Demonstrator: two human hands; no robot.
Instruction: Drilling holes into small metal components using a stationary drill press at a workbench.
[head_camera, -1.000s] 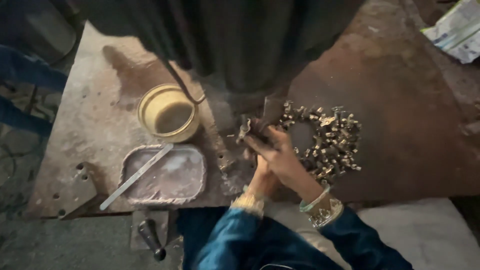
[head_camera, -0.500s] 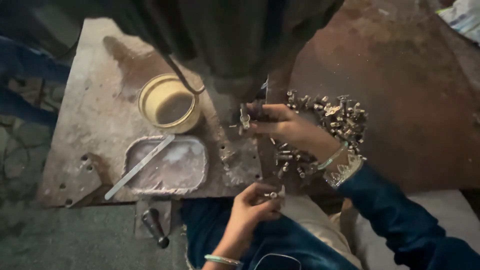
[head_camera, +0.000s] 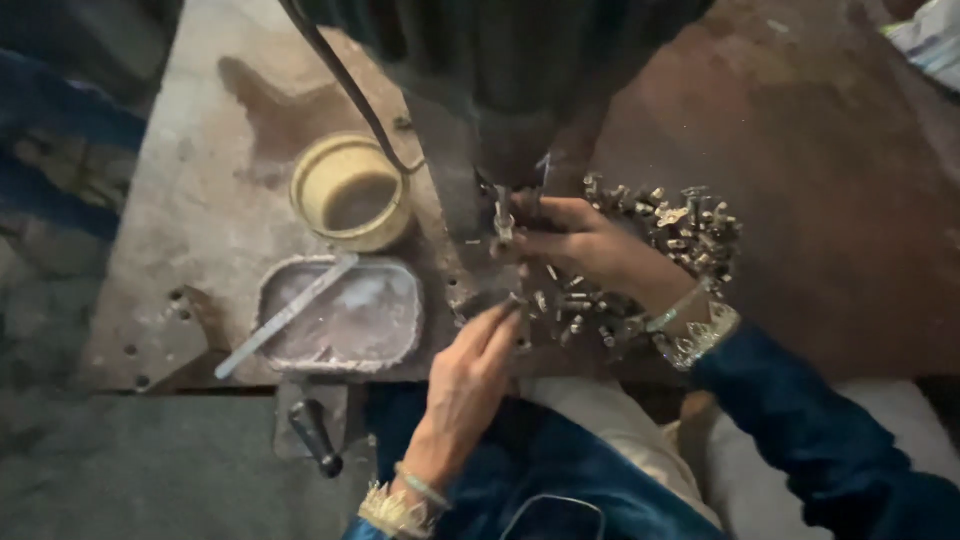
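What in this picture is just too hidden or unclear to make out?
- Whatever the right hand holds under the machine head: its fingers cover it in the head view.
- The small metal parts: too small and blurred to identify.
- The left hand fingertips' contact with the bench: dim and blurred.
- The machine's upper part: cut off by the top edge.

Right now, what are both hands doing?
Left hand: open, fingertips touching the grey metal worktable.
Right hand: closed on a small metal piece.

Rough rusty metal table (head_camera: 200, 230); shiny small metal parts (head_camera: 690, 225); glossy yellow plastic bowl (head_camera: 350, 195).
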